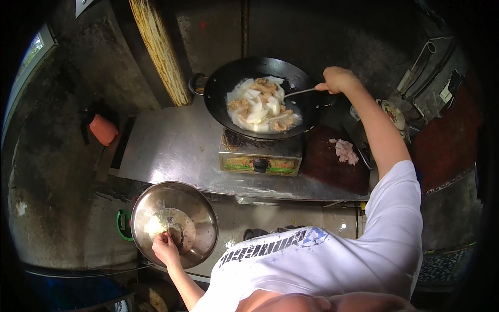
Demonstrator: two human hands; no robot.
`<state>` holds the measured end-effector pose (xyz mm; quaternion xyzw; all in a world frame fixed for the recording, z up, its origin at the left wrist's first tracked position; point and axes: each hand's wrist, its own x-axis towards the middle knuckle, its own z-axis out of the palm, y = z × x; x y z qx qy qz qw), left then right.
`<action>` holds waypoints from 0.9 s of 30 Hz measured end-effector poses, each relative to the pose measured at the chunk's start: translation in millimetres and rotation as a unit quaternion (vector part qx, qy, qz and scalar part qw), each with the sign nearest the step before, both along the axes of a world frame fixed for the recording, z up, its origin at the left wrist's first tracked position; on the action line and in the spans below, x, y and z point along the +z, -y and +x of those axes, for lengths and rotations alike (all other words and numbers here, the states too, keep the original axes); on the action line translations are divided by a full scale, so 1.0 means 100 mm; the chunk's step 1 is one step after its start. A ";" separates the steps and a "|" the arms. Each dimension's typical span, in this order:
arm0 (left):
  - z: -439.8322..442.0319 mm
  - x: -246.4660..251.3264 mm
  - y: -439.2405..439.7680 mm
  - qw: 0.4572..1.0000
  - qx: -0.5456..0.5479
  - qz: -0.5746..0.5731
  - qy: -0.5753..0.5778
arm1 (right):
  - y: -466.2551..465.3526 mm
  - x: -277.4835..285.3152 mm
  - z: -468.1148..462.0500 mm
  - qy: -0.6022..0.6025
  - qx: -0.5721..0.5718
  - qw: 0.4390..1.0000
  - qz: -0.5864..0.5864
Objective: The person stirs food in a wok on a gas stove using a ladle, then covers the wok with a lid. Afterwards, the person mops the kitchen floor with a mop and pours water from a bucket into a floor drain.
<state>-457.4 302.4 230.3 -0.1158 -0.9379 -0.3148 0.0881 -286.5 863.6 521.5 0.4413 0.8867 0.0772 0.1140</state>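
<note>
My right hand [338,80] grips the handle of a metal spatula or ladle [300,92], whose working end is hidden in the food. That food [259,107], white slices mixed with browned meat pieces in pale liquid, fills the bottom of a black wok [269,66]. The wok rests on a single-burner gas stove [260,162] with a black knob. Down at the left, my left hand [165,247] holds a round metal lid [195,210] by its middle, away from the wok and in front of the counter edge.
The stove stands on a metal counter [167,144]. Pale raw meat pieces [345,151] lie on a dark cutting board [323,167] right of it, beside a knife [364,159]. A patterned bowl [393,114] sits farther right. At left are an orange-red jug [103,129] and a green-rimmed container [123,225].
</note>
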 end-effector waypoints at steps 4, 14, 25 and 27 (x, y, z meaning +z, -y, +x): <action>0.00 0.06 -0.01 1.000 0.007 -0.024 -0.014 | 0.18 -0.13 0.09 -0.059 0.107 0.987 0.106; -0.01 0.06 -0.19 1.000 -0.005 -0.004 0.007 | 0.94 0.26 0.68 -0.169 0.261 0.925 0.219; -0.02 0.10 -0.26 1.000 0.005 -0.020 0.006 | 1.58 0.32 0.97 -0.108 0.257 0.943 0.183; -0.02 0.10 -0.27 1.000 0.002 -0.026 0.006 | 1.49 0.06 0.74 -0.064 0.239 0.950 0.188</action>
